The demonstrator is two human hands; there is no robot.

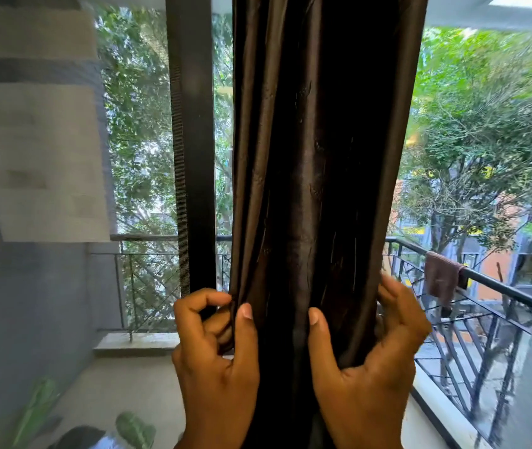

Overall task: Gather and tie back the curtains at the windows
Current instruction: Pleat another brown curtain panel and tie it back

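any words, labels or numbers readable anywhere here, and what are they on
No text can be read in this view.
The pale panels on the wall at left, seen through the mesh screen: blurred, with faint marks that cannot be read.
The buildings behind the railing: colour patches only, no legible sign.
The dark curtain gripped by the left hand and right hand: no label shows.

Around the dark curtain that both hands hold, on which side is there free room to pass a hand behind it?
Right of the curtain the gap toward the balcony railing looks open beside the right hand. On the left it is tight: the left hand sits close against the dark window frame.
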